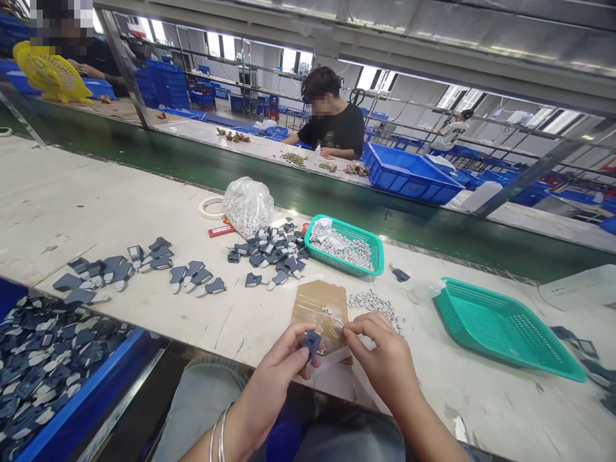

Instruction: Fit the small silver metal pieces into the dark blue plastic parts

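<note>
My left hand (274, 385) is shut on a small slate-blue plastic part (312, 343), held up over my lap. My right hand (380, 359) pinches its fingertips together close to that part; anything between them is too small to tell. Just beyond both hands lies a brown card with clear tape (320, 314). To its right is a scatter of tiny grey metal pieces (374, 308). A heap of slate-blue parts (264, 247) and rows of similar parts (139, 266) lie farther left on the white bench (120, 333).
A green basket of small pieces (344, 244) and a larger green tray (505, 327) sit on the bench. A blue bin of parts (48, 372) stands at lower left. Behind are a plastic bag (248, 206), a tape roll (212, 207), a green conveyor belt (240, 170) and a co-worker (334, 122).
</note>
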`<control>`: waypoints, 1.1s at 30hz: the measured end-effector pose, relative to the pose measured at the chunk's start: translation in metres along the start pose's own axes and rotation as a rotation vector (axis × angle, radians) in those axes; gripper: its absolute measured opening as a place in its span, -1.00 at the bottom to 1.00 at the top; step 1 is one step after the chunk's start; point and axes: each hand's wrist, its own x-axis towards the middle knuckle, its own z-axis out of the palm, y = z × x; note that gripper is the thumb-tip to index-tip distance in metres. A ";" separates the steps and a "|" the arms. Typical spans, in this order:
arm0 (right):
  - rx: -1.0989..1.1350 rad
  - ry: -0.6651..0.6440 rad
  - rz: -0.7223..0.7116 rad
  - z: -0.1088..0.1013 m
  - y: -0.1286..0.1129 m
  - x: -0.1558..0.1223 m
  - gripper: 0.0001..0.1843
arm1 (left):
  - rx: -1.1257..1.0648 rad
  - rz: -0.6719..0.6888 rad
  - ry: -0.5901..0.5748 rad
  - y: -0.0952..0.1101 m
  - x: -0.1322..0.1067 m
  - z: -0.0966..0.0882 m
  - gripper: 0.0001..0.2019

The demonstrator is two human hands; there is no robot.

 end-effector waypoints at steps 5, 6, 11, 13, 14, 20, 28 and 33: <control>0.075 -0.007 0.090 0.000 0.000 0.000 -0.83 | -0.032 -0.013 0.017 -0.003 -0.001 0.005 -0.65; 0.104 -0.016 0.117 -0.001 0.000 0.000 -0.83 | 0.012 -0.024 0.038 -0.003 0.000 0.006 -0.62; 0.502 -0.129 0.457 -0.006 -0.009 0.000 -0.75 | 0.084 -0.033 0.077 -0.002 0.001 0.007 -0.52; 0.765 -0.192 0.620 -0.010 -0.016 0.001 -0.71 | 0.084 -0.009 0.048 0.002 -0.001 0.007 -0.58; 0.889 -0.218 0.683 -0.012 -0.020 0.002 -0.71 | 0.091 -0.004 0.032 0.004 -0.003 0.007 -0.61; 1.295 -0.243 0.867 -0.021 -0.040 0.005 -0.68 | 0.109 0.019 0.018 0.016 -0.014 0.010 -0.61; 1.200 -0.292 0.747 -0.025 -0.045 -0.001 -0.76 | 0.005 0.039 -0.068 0.019 -0.021 0.013 -0.64; 0.383 -0.119 0.053 -0.032 -0.060 -0.002 -0.94 | 0.248 0.005 0.015 0.018 -0.023 0.013 -0.63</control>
